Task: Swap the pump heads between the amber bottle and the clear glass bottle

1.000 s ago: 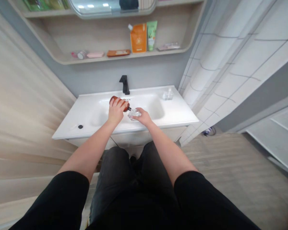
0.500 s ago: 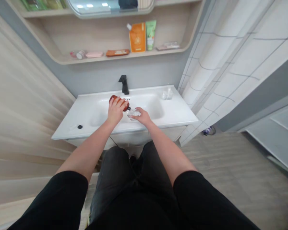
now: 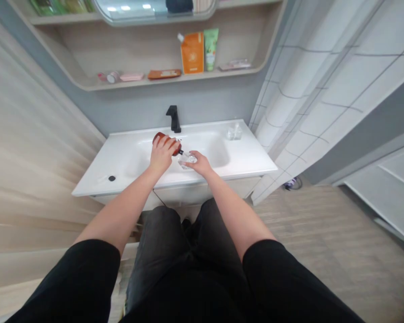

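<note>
One glossy red-brown bottle (image 3: 177, 150) with a dark neck tilts over the sink basin (image 3: 218, 150), its long axis slanting, neck pointing rightward and toward the person, at a clear container (image 3: 187, 160). The left hand (image 3: 161, 154) has its fingers wrapped around the bottle; the right hand (image 3: 202, 165) grips the container. Behind stands a black faucet (image 3: 174, 119), above the white counter (image 3: 256, 157) an orange pouch (image 3: 192, 53).

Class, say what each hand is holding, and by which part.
Left hand: the tilted brown bottle, around its body. Right hand: the clear container, by its side.
</note>
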### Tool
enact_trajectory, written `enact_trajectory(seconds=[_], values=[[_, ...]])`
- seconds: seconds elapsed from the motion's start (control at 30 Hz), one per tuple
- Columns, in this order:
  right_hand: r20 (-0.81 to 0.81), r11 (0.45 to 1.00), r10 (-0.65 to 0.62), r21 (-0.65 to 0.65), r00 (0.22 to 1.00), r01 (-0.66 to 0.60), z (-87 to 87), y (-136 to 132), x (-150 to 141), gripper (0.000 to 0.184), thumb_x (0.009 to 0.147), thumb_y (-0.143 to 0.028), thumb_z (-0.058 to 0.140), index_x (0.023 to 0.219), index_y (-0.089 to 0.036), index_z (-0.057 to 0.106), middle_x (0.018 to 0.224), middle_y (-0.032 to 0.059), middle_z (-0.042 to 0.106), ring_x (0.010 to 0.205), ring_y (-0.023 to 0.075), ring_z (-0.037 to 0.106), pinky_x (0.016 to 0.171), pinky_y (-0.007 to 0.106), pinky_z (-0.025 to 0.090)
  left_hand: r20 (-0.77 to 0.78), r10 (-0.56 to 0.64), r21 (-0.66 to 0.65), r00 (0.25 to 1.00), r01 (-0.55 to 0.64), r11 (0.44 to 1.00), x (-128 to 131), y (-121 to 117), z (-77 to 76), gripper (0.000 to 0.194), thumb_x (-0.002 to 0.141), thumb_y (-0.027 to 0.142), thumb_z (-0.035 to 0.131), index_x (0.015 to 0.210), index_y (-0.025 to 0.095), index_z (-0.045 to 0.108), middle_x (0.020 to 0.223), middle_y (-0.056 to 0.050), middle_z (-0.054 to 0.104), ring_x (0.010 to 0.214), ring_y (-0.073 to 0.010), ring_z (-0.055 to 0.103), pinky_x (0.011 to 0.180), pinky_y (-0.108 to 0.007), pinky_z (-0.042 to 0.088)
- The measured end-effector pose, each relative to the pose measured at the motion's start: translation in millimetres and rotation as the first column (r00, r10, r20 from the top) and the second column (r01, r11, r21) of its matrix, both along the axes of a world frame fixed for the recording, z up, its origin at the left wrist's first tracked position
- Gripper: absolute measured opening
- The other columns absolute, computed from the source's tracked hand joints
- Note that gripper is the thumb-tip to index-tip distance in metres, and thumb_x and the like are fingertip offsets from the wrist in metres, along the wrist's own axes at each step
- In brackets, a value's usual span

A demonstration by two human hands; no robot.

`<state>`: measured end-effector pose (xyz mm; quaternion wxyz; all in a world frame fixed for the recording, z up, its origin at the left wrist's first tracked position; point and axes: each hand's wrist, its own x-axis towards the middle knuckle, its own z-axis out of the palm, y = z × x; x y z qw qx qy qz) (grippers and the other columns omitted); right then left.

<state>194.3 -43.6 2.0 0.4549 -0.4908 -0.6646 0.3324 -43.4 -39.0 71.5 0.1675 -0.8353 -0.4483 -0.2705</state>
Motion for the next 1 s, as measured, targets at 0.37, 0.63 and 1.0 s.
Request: enact_trajectory(seconds=[0.37, 0.63, 1.0], values=[[-0.037, 1.000, 0.004, -0.017, 0.999, -0.004, -0.6, 2.2, -0.3, 0.075, 0.071, -0.053, 0.101, 0.135, -0.024, 0.075, 0.133, 0.0089, 0.082, 0.127, 0.0317, 0.077, 0.119, 0.047, 0.057, -0.048, -0.033, -0.013, 0.998, 0.032, 0.999, -0.4, -1.7, 9.8, 0.057, 0.107, 0.011, 0.048, 0.158, 0.030, 0.065, 0.164, -0.010, 0.066, 0.167, -0.0315, 0.044, 0.144, -0.066, 0.019], [-0.057, 1.000, 0.009, -0.001, 0.998, -0.009, -3.5, 4.4, 0.0, 0.073, 0.073, -0.054, 0.100, 0.135, -0.024, 0.074, 0.133, 0.0086, 0.082, 0.126, 0.0314, 0.077, 0.120, 0.048, 0.057, -0.048, -0.055, -0.035, 0.997, 0.053, 0.998, 2.8, -2.5, 20.2, 0.055, 0.106, 0.012, 0.046, 0.153, 0.031, 0.067, 0.164, -0.011, 0.066, 0.167, -0.0315, 0.044, 0.144, -0.065, 0.019], [-0.075, 1.000, 0.012, 0.013, 0.997, -0.011, -2.8, 3.5, 0.1, 0.074, 0.074, -0.054, 0.098, 0.136, -0.023, 0.073, 0.133, 0.0096, 0.081, 0.125, 0.0318, 0.077, 0.118, 0.047, 0.058, -0.085, -0.076, -0.038, 0.994, 0.073, 0.997, 4.0, -2.5, 27.7, 0.052, 0.108, 0.011, 0.048, 0.152, 0.030, 0.066, 0.165, -0.009, 0.065, 0.167, -0.0302, 0.042, 0.144, -0.065, 0.018]])
